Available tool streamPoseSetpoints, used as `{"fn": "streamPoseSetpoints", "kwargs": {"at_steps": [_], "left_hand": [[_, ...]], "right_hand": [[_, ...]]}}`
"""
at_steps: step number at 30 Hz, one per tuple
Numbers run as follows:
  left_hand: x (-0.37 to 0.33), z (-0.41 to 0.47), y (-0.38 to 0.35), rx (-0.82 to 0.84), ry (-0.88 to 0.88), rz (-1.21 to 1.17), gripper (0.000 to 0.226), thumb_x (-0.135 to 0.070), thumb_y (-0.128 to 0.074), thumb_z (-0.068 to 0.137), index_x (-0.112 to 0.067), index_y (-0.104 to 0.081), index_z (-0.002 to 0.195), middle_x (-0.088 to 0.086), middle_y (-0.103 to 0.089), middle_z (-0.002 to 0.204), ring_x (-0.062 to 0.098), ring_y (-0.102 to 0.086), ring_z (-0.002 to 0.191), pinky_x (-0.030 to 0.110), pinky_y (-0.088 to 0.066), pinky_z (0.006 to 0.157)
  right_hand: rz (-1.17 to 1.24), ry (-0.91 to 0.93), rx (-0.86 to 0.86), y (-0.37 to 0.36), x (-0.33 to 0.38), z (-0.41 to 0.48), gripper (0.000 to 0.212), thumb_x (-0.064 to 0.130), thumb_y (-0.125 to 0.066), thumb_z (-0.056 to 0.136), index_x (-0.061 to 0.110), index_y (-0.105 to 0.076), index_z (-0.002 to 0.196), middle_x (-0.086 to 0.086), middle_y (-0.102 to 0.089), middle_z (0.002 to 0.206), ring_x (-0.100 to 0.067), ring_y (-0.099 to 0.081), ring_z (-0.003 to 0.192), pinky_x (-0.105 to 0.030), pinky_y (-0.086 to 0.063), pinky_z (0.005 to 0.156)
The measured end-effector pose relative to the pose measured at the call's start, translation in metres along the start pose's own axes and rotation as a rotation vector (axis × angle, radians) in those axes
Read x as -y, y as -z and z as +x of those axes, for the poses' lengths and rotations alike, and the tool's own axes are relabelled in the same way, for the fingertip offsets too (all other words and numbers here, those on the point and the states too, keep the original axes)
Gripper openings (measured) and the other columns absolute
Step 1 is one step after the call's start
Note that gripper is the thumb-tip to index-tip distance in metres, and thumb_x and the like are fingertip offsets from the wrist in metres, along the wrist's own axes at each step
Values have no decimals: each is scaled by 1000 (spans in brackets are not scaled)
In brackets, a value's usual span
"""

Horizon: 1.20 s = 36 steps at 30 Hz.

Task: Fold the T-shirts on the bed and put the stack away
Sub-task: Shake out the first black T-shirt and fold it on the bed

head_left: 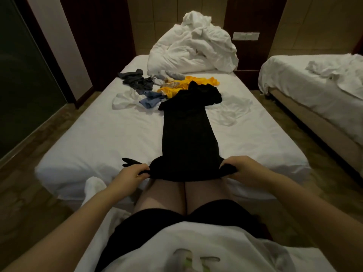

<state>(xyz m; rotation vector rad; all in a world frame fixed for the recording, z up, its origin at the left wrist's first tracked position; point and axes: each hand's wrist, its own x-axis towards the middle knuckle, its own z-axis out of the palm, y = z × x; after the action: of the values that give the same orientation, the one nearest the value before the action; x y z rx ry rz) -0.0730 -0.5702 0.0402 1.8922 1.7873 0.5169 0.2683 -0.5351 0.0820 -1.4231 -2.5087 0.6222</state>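
Observation:
A black T-shirt (pixel 186 132) lies stretched lengthwise down the middle of the white bed (pixel 98 138), its near end at the bed's front edge. My left hand (pixel 130 174) pinches the near left corner of it. My right hand (pixel 240 168) grips the near right corner. Beyond its far end lies a loose heap: a yellow T-shirt (pixel 198 83), a dark grey one (pixel 137 80), a blue one (pixel 152 99) and white ones (pixel 125 100) on the sheet.
A crumpled white duvet (pixel 193 48) is piled at the head of the bed. A second bed (pixel 318 83) stands to the right across a narrow aisle. A dark glass panel (pixel 23 79) lines the left side. A white sock (pixel 94 186) shows by the front edge.

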Motion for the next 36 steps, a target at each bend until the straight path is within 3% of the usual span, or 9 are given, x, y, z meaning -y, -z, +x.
{"fn": "streamPoseSetpoints", "kwargs": {"at_steps": [4,10,13,16,23,27,29,33,36], "left_hand": [[7,-7,-16,34,-40,29,14,-6,-53,91,-5,-63,101,10,-64,100,22,-55,91,18,-33,62],[14,-14,-16,-53,-104,58,32,-23,-47,76,-1,-65,91,14,-63,93,27,-58,89,36,-42,73],[18,-20,-21,1,-74,55,9,-19,-50,75,-23,-56,80,11,-62,84,30,-59,82,39,-43,69],[23,-22,-28,-32,-3,70,18,-4,-53,87,-17,-62,96,11,-66,96,28,-61,90,29,-39,68],[26,-8,-24,-143,48,116,33,-4,-44,84,0,-68,107,18,-62,118,33,-58,110,34,-41,93],[-13,17,-1,-282,-214,179,36,-15,-43,77,0,-73,90,22,-66,108,36,-65,98,30,-46,86],[-41,33,-3,-157,-390,181,28,-10,-51,81,-5,-71,100,17,-60,123,33,-60,110,29,-43,92],[-67,47,-55,162,-581,435,69,-22,-53,89,-43,-17,143,-9,-8,157,22,-44,128,41,-45,94],[-44,45,-70,193,-521,434,69,-40,-44,92,-43,-1,146,-9,-10,157,22,-42,126,39,-36,103]], "right_hand": [[-86,-5,58,-11,6,-7,15,17,-61,84,22,-69,96,-2,-63,96,-21,-59,91,-36,-46,82],[-277,39,84,-14,5,-30,17,35,-59,82,31,-64,99,7,-60,94,-17,-59,86,-34,-48,75],[-278,-25,281,-12,13,-38,32,26,-56,87,40,-56,116,12,-61,109,-13,-59,95,-29,-49,84],[-220,-161,505,9,29,-26,47,7,-46,90,38,-56,125,5,-60,118,-16,-58,103,-21,-44,86],[-138,65,239,-42,71,47,39,29,-40,99,20,-48,137,-2,-47,142,-20,-43,130,-26,-29,108],[39,80,410,-80,93,47,46,41,-38,99,14,-49,134,-6,-50,138,-24,-46,125,-34,-33,106],[43,114,422,-86,93,38,45,43,-37,99,12,-52,127,-7,-53,130,-24,-50,117,-35,-37,100],[68,100,432,-75,82,20,44,44,-40,98,19,-52,131,-3,-50,135,-21,-48,119,-32,-38,100],[48,101,359,-63,65,11,39,44,-47,95,23,-58,125,0,-60,123,-17,-55,110,-33,-44,94]]}}
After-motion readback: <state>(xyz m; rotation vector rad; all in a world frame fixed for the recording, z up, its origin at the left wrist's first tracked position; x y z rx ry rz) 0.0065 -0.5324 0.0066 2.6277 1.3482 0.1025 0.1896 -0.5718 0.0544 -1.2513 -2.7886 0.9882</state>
